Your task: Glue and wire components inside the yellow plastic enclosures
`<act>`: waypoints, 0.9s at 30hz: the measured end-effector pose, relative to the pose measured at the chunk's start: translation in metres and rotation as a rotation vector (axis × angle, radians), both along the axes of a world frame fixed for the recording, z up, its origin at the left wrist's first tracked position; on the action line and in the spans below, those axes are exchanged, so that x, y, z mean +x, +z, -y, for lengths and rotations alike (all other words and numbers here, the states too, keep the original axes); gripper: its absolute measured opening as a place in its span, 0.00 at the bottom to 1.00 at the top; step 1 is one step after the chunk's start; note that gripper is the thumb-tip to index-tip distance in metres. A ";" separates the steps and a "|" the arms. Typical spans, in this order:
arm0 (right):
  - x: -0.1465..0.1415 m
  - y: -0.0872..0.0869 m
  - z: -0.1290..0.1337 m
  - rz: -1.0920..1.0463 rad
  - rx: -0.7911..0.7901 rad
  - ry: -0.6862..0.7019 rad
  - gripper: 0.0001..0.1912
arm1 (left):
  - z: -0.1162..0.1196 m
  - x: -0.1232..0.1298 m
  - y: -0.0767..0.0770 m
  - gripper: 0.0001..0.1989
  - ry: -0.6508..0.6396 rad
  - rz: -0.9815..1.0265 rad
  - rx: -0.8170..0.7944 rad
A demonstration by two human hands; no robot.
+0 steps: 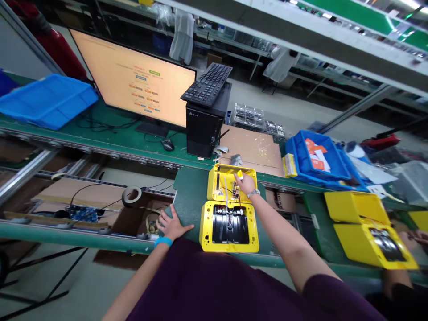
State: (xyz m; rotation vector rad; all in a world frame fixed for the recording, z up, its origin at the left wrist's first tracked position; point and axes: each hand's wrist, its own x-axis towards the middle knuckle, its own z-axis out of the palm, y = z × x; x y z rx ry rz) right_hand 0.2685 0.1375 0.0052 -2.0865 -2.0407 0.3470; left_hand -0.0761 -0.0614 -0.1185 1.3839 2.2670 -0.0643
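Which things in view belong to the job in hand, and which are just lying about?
Seem part of the job:
open yellow casing, wires inside
small yellow-white piece at the right hand
green board beneath the casing

Seem just lying about:
keyboard
monitor
mouse
leftmost large blue bin

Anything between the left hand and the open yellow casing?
Nothing visible: only green board separates the left hand from the yellow casing. The right hand is at the casing's far half, off that path.

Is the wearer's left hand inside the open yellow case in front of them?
No, the left hand is spread out beside the yellow case, at the green board's left edge.
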 end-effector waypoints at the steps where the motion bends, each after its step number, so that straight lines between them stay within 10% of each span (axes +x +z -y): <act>1: 0.000 -0.003 -0.004 0.032 -0.031 0.017 0.30 | 0.000 0.000 0.000 0.80 0.000 -0.001 -0.005; 27: -0.018 -0.004 -0.032 0.325 -0.271 0.226 0.33 | -0.002 0.004 0.014 0.81 0.015 0.000 -0.036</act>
